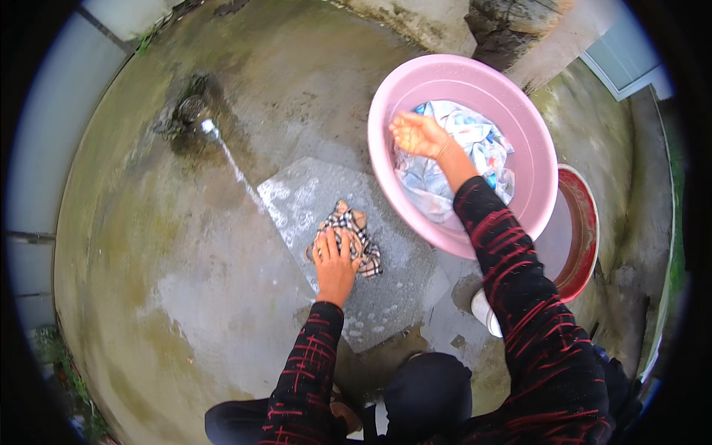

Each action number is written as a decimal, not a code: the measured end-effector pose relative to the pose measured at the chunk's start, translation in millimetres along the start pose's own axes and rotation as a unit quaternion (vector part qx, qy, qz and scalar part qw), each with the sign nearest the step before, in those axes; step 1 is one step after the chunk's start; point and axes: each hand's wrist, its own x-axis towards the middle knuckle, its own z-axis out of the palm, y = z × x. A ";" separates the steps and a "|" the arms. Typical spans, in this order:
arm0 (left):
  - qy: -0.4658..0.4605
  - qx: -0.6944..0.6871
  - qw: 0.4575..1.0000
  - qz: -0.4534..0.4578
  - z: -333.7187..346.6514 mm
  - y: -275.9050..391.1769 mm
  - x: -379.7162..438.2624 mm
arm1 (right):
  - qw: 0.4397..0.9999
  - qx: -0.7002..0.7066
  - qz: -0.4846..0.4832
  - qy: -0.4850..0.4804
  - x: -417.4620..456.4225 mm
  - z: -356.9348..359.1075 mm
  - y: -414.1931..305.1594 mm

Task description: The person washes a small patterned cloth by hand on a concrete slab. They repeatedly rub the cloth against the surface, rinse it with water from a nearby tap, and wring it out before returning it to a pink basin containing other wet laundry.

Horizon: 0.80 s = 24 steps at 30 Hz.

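My left hand [335,267] rests over a bunched plaid cloth [367,261] in tan, black and white, holding it down against a wet grey stone slab [400,300]. White suds streak the slab's left side. Over the left part of a large pink plastic basin [389,189], my right hand [420,136] is held with its palm showing and fingers slightly curled, with nothing visible in it. Beneath it, a pale fabric [473,133] with blue and reddish patches lies soaking in water in the basin. My right forearm hides part of the basin's near rim.
A red basin [584,233] stands behind the pink one at the right. A white container [486,314] is partly hidden by my right sleeve. Suds run across the concrete floor [211,222] to a drain [192,108]. My knee [428,389] is close to the slab's near edge.
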 end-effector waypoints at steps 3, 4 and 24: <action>0.006 0.019 0.999 -0.030 -5.5 -12.6 -6.0 | 0.952 -0.294 0.078 0.044 -2.4 128.2 42.0; 0.009 0.020 0.999 -0.045 -7.5 -10.0 -4.0 | 0.926 -0.360 0.106 0.042 -7.6 162.2 61.2; -0.040 0.147 0.985 -0.084 7.5 20.5 11.5 | 0.886 -0.106 -0.130 0.433 19.1 -34.6 44.0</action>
